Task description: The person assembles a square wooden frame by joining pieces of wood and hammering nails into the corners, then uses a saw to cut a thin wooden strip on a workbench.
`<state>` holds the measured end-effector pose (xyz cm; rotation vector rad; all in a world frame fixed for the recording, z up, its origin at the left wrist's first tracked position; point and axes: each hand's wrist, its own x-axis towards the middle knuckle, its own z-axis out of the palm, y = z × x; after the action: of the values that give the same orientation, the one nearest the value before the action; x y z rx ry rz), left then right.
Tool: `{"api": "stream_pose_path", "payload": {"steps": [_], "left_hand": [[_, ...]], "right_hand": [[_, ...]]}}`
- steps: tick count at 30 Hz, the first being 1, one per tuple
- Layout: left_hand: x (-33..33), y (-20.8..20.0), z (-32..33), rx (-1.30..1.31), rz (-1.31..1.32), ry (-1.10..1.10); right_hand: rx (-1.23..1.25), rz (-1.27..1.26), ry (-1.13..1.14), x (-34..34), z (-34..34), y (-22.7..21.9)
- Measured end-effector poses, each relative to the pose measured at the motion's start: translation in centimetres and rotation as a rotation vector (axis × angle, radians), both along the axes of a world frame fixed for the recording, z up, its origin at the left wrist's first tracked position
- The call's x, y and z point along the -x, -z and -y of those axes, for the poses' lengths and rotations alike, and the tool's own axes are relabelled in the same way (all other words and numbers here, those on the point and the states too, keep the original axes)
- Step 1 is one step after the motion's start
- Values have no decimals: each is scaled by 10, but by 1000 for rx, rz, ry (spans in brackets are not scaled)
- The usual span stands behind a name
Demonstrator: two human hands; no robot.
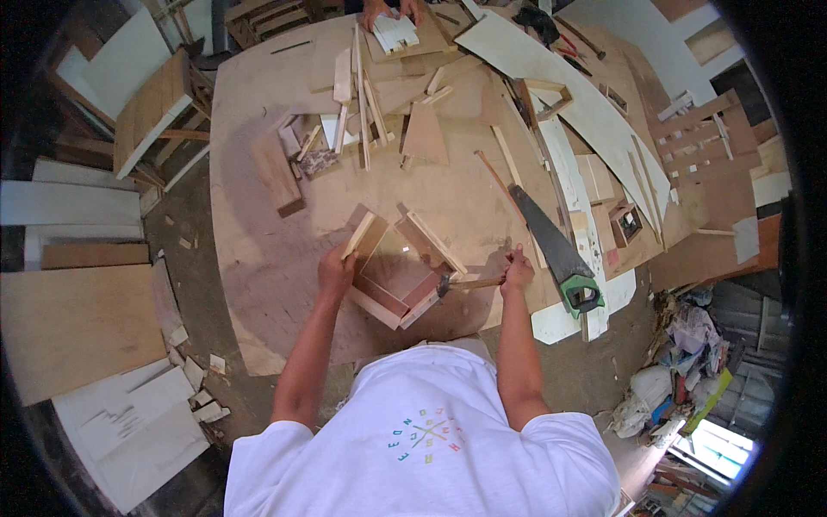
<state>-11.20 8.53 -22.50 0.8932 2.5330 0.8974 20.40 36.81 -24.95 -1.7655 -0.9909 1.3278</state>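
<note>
My left hand (pixel 336 274) is closed on the left wall of an open wooden box frame (pixel 376 308), which rests tilted at the table's near edge. There is a gap at the frame's far corner between two of its walls. In my right hand (pixel 517 271) is a hammer (pixel 476 283), gripped by its wooden handle. The hammer's dark head is at the frame's right near wall; whether it touches the wood I cannot tell. A hand saw (pixel 551 243) with a green handle lies to the right of my right hand.
The plywood table (pixel 250 284) holds a thick wood block (pixel 277 177), several thin strips (pixel 362 103) and a long white board (pixel 560 77). At the far edge, another person's hands (pixel 388 10) hold a white slatted piece (pixel 395 34). Panels (pixel 77 327) lie at left.
</note>
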Motion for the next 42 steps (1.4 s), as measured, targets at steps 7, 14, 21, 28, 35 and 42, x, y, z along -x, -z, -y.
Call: {"api": "stream_pose_path", "payload": {"steps": [7,14,21,28,35,42], "left_hand": [[-17,-13,10,-52,-47,-86],[-32,-29,25,-102,-355,-129],[-32,-60,46,-19,-339,-83],[-25,-82,81,82,-250,-207],[-2,-38,107,83,-234,-87],[-7,7,109,234,-97,-84]], "right_hand": [[-412,369,-143,-28,-30,36],[-519,174,-563,34,21,-39],[-889,342,-1073,106,60,-108],[-628,216,-1221,110,81,-100],[-778,200,-1241,95,136,-60],[-542,247,-1228,88,170,-78]]}}
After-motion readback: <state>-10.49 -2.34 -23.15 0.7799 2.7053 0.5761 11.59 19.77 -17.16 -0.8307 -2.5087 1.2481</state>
